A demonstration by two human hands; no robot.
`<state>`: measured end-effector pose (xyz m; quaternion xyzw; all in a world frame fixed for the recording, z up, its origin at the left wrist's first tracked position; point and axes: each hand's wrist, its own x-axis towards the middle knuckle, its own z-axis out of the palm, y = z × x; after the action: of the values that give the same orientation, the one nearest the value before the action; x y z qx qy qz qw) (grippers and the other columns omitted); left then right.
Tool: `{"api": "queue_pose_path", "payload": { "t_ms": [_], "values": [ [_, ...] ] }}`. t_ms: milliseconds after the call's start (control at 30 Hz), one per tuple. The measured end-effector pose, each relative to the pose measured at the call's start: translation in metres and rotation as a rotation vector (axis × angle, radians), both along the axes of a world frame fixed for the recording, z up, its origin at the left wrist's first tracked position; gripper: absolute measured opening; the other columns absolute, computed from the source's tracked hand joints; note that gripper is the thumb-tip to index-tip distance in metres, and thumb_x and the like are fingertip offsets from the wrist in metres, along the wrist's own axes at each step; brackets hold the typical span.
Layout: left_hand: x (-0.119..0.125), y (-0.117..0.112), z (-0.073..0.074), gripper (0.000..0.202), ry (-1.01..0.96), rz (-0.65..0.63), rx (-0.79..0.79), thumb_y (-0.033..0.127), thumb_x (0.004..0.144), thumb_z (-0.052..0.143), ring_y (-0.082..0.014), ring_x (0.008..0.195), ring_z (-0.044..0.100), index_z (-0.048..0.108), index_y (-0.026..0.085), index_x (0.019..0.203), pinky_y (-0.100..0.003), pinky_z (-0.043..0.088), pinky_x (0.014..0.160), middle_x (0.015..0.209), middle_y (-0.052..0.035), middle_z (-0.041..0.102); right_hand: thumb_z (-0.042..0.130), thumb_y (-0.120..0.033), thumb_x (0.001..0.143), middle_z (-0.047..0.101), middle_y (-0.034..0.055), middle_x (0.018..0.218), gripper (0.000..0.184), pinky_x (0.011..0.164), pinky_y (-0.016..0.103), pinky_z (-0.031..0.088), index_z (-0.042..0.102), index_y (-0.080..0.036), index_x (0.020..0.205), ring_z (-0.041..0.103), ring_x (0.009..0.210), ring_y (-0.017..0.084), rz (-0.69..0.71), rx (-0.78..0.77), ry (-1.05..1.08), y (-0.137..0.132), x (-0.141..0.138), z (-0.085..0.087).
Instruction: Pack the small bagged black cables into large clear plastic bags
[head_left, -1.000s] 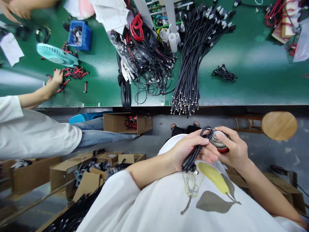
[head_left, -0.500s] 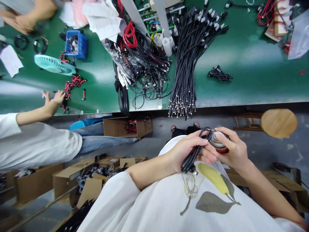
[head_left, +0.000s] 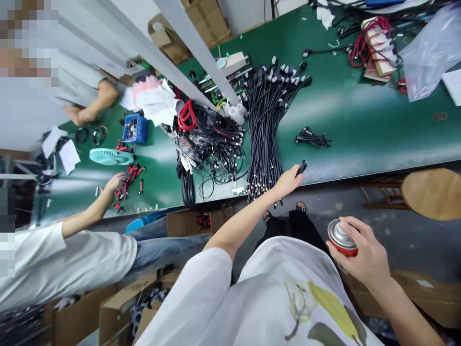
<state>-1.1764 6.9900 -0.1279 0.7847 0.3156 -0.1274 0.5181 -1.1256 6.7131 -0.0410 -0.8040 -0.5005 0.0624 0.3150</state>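
Observation:
My left hand reaches over the front edge of the green table, closed around a small black coiled cable; most of the coil is hidden by the fingers. Just left of it lies a large bundle of long black cables, their metal ends toward me. A smaller tied black cable bundle rests on the table beyond the hand. My right hand grips a red and silver spray can in front of my body, with the index finger on its top.
A co-worker's hand touches red and black parts at the left. A turquoise fan and a blue bin stand near them. A wooden stool is at the right, and cardboard boxes sit behind me.
My left hand has moved from beside the can, forward to the table edge with the coiled cable. The right hand has stayed by my body with the can. The view has tilted up.

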Motion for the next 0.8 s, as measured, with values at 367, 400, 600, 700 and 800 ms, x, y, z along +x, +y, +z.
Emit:
{"api": "queue_pose_path", "payload": {
  "t_ms": [367,400,600,700,800],
  "values": [
    [0.142,0.016,-0.147,0.043,-0.031,-0.028,0.398,0.034,0.102,0.043,-0.0277,0.118,0.058,0.052,0.017,0.139,-0.041,0.040,0.108,0.124,-0.0154,0.063,0.066,-0.038,0.091,0.066,0.0085,0.126,0.040,0.077,0.031,0.059,0.055,-0.024,0.127,0.072,0.096,0.022,-0.096,-0.193,0.038,-0.054,0.088,-0.071],
    [0.152,0.020,-0.151,0.044,-0.031,0.050,0.372,0.034,0.103,0.039,-0.0254,0.113,0.061,0.049,0.019,0.143,-0.038,0.042,0.105,0.119,-0.0128,0.067,0.066,-0.038,0.091,0.066,0.0084,0.126,0.040,0.077,0.032,0.059,0.055,-0.024,0.127,0.072,0.096,0.021,-0.094,-0.183,0.030,-0.054,0.095,-0.073],
    [0.205,0.039,-0.177,0.036,0.070,0.228,0.298,0.023,0.100,0.044,-0.0183,0.087,0.068,0.055,0.018,0.133,-0.031,0.049,0.089,0.099,-0.0078,0.073,0.066,-0.036,0.091,0.065,0.0083,0.128,0.039,0.078,0.032,0.058,0.055,-0.025,0.126,0.072,0.096,0.021,-0.080,-0.165,0.028,-0.055,0.126,-0.072],
    [0.205,0.037,-0.178,0.033,0.083,0.229,0.371,0.016,0.095,0.052,-0.0164,0.092,0.067,0.056,0.019,0.128,-0.028,0.049,0.090,0.104,-0.0068,0.071,0.067,-0.035,0.090,0.065,0.0069,0.128,0.039,0.080,0.031,0.057,0.056,-0.026,0.127,0.072,0.097,0.021,-0.089,-0.157,0.020,-0.058,0.134,-0.069],
    [0.190,0.040,-0.165,0.035,0.081,0.192,0.484,0.015,0.093,0.057,-0.0173,0.099,0.064,0.053,0.019,0.128,-0.030,0.047,0.094,0.111,-0.0085,0.067,0.067,-0.036,0.090,0.065,0.0062,0.129,0.040,0.081,0.030,0.056,0.057,-0.025,0.127,0.071,0.099,0.020,-0.075,-0.169,0.016,-0.062,0.137,-0.067]
  ]
}}
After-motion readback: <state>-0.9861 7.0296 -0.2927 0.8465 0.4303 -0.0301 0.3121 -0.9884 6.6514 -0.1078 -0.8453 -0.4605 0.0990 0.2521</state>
